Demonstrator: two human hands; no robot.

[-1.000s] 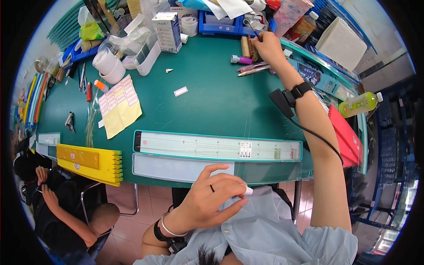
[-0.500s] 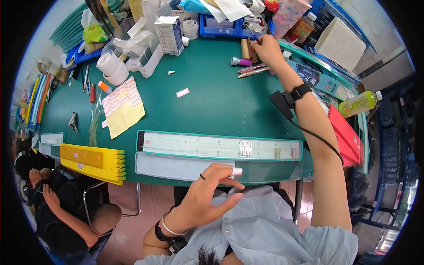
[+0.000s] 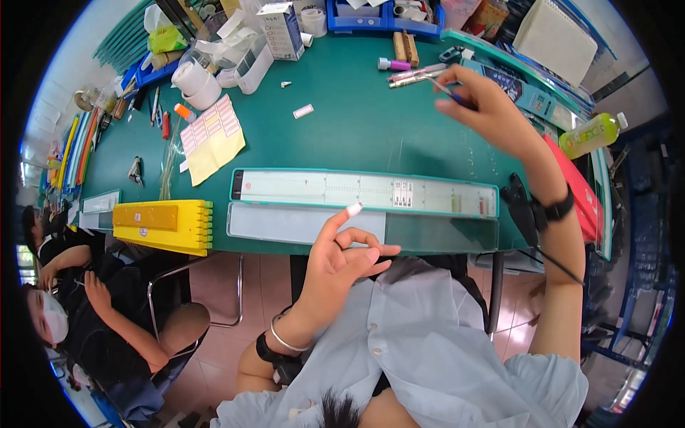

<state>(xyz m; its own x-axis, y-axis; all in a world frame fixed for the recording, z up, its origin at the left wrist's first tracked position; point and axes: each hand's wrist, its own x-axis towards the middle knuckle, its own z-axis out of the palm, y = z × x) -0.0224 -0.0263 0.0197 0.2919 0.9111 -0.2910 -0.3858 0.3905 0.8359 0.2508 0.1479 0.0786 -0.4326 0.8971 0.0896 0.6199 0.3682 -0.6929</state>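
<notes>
My right hand (image 3: 485, 107) is closed around a slim tool with a blue handle and thin metal tip (image 3: 449, 93), held above the right side of the table. Its exact kind is unclear. My left hand (image 3: 339, 260) is at the near table edge, empty, its fingers apart and a white cover on the raised index fingertip. That fingertip overlaps the front of a long, flat, teal-edged case (image 3: 285, 187), which holds a pale strip with scale marks. A clear and whitish panel (image 3: 303, 222) lies along the case's near side. Farther back sits a small white label (image 3: 303, 111).
Label sheets (image 3: 212, 139) and yellow ridged pieces (image 3: 160, 227) lie left. Behind are white tape rolls (image 3: 198, 89), a carton (image 3: 280, 32) and blue bins (image 3: 357, 21). Pens (image 3: 417, 73), a red piece (image 3: 576, 185) and a green bottle (image 3: 592, 135) are right. A masked person sits left.
My right hand has come back from the blue bin toward me, carrying the blue-handled tool. My left index finger has straightened and lifted. The whole view has shifted slightly.
</notes>
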